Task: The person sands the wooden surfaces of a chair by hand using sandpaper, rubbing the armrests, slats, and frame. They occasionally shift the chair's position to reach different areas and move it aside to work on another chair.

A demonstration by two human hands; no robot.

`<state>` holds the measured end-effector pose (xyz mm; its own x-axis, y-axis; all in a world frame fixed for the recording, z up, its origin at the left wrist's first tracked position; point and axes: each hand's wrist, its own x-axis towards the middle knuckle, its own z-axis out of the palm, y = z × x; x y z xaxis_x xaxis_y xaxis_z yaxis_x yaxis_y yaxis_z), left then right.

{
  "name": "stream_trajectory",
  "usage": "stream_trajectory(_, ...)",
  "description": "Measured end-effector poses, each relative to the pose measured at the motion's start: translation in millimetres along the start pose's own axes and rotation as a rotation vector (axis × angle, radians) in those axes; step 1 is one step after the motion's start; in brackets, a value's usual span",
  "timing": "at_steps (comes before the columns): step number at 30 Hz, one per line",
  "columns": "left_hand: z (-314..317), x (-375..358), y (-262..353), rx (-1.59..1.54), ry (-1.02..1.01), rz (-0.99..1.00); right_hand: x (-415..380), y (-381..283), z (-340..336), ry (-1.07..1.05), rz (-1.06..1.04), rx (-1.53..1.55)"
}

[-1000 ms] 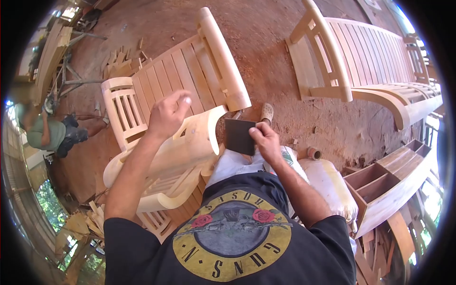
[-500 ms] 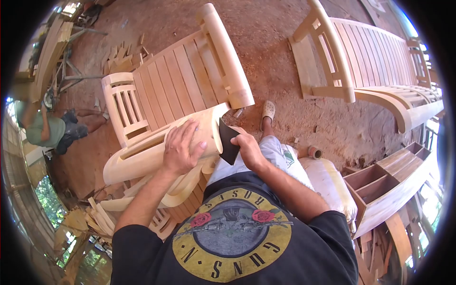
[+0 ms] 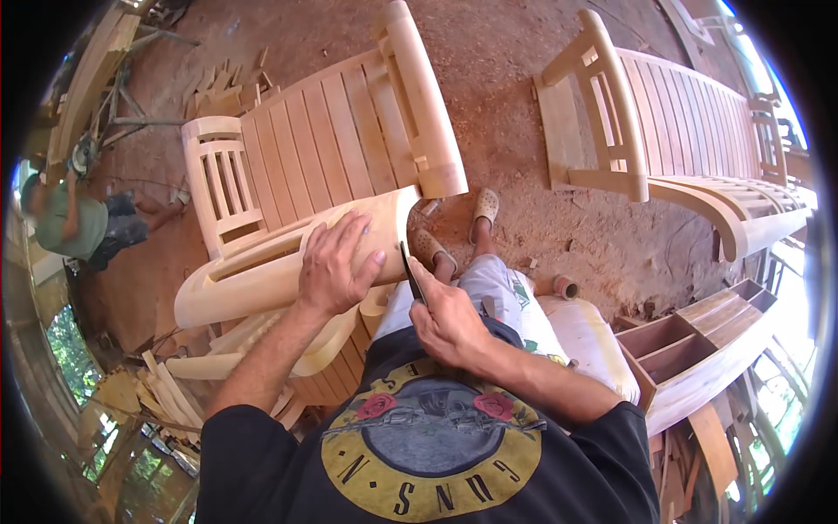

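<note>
In front of me stands a pale wooden slatted chair (image 3: 319, 131), its wide curved rail (image 3: 391, 220) nearest my body. My left hand (image 3: 333, 272) lies on top of this rail, fingers stretched and thumb apart. Pinched in my right hand (image 3: 447, 321) is a dark sheet of sandpaper (image 3: 412, 275), seen almost edge-on. The sheet is at the rail's right end edge; whether it presses on the wood is hard to tell.
A second slatted bench (image 3: 690, 122) stands at the upper right. A wooden compartment box (image 3: 690, 345) and a white sack (image 3: 594, 345) are on my right. Another person (image 3: 74, 223) works at the far left. Wood offcuts (image 3: 218, 87) lie on the dirt floor.
My right hand has moved down and toward my body, turning the sandpaper from showing its face to nearly edge-on. My left hand stays on the rail. The view has shifted slightly.
</note>
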<state>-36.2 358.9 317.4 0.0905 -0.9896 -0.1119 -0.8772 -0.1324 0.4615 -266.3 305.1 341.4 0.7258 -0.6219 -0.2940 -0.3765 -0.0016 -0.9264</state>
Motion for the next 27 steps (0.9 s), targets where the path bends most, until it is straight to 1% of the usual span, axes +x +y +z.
stream_trajectory(1,-0.3,-0.3,-0.2,0.005,0.0,-0.005,-3.2,-14.4,-12.6,-0.045,0.042,-0.003)
stream_trajectory(4,1.2,-0.5,-0.3,0.01,0.0,-0.015,-8.1,-40.5,-54.2,-0.031,0.139,0.098)
stream_trajectory(5,1.9,-1.1,-1.4,0.01,0.0,-0.016,-5.9,-23.6,-55.8,0.097,0.054,0.115)
stream_trajectory(6,2.1,-1.3,-1.9,0.011,0.001,-0.016,-1.1,-7.9,-58.5,0.155,0.09,0.074)
stream_trajectory(8,1.8,-1.0,-1.2,-0.016,0.001,-0.029,9.0,9.7,-61.2,0.083,0.366,0.184)
stream_trajectory(11,1.2,-1.1,-1.8,-0.008,0.004,-0.021,14.1,33.2,-24.7,0.077,0.225,0.094)
stream_trajectory(12,1.2,-1.1,-1.8,0.002,0.006,-0.013,16.8,48.8,-2.4,0.03,0.266,0.134)
stream_trajectory(13,0.9,-0.5,-2.1,-0.001,0.009,-0.009,17.5,36.6,5.5,0.033,0.25,0.082)
stream_trajectory(15,0.6,-0.3,-2.3,-0.008,0.013,-0.003,12.8,0.5,-3.8,0.0,0.253,0.072)
stream_trajectory(18,2.6,-0.3,-2.3,-0.029,0.009,-0.033,-0.6,-23.0,-33.7,-0.055,0.234,0.233)
stream_trajectory(19,3.3,-0.7,-1.4,-0.028,0.008,-0.035,-1.0,-30.2,-47.6,-0.051,0.287,0.484)
stream_trajectory(21,2.3,-0.7,-1.7,-0.017,0.01,-0.036,6.8,-22.1,-68.3,0.115,0.166,0.342)
stream_trajectory(22,2.2,-1.2,-1.7,-0.024,0.007,-0.038,13.9,-15.5,-73.3,0.173,0.257,0.408)
stream_trajectory(23,2.6,-1.2,-1.9,-0.029,0.006,-0.039,24.0,-16.4,-77.3,0.198,0.309,0.377)
stream_trajectory(24,2.4,-1.5,-1.9,-0.034,0.003,-0.041,28.3,-9.6,-73.8,0.153,0.35,0.327)
stream_trajectory(26,1.3,-1.3,-0.8,-0.033,0.002,-0.041,34.1,32.7,-49.2,0.063,0.435,0.229)
stream_trajectory(27,0.9,-0.4,-0.6,-0.032,0.002,-0.041,32.3,33.9,-36.1,0.018,0.374,0.199)
